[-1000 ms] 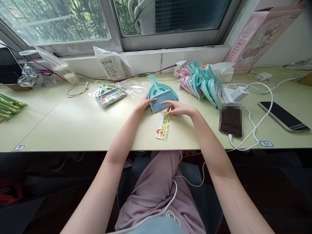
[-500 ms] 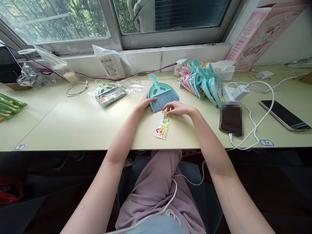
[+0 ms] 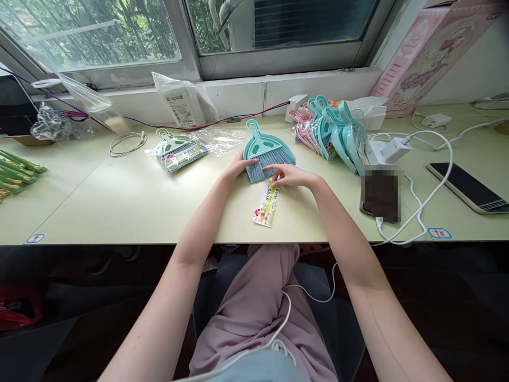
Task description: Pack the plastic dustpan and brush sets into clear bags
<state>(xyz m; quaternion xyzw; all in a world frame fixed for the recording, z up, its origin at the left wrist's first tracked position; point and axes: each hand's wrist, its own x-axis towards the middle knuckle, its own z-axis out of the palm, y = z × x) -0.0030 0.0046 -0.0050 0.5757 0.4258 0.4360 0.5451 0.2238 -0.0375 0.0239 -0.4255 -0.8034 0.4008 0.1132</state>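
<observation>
A teal hand brush with grey-blue bristles [image 3: 272, 159] lies with its looped handle pointing away from me, seemingly together with a matching dustpan. My left hand [image 3: 237, 164] grips its left edge, the thumb lying over the bristles. Just in front of the bristles, my right hand [image 3: 287, 175] holds the upper end of a yellow and white printed card [image 3: 267, 206] between thumb and fingers. The index finger stretches out over the bristles. The card's lower end, with a red picture, points towards me.
Left of the brush lies a bagged brush set [image 3: 181, 151]. Teal and pink brush sets [image 3: 334, 130] are heaped at the right. Beyond them are white charging cables [image 3: 447, 159], a plugged-in device [image 3: 380, 195] and a phone [image 3: 469, 185]. Green sticks [image 3: 18, 175] lie far left.
My right index finger has straightened and reaches further left across the bristles. The brush and card have hardly moved; the whole view has shifted slightly.
</observation>
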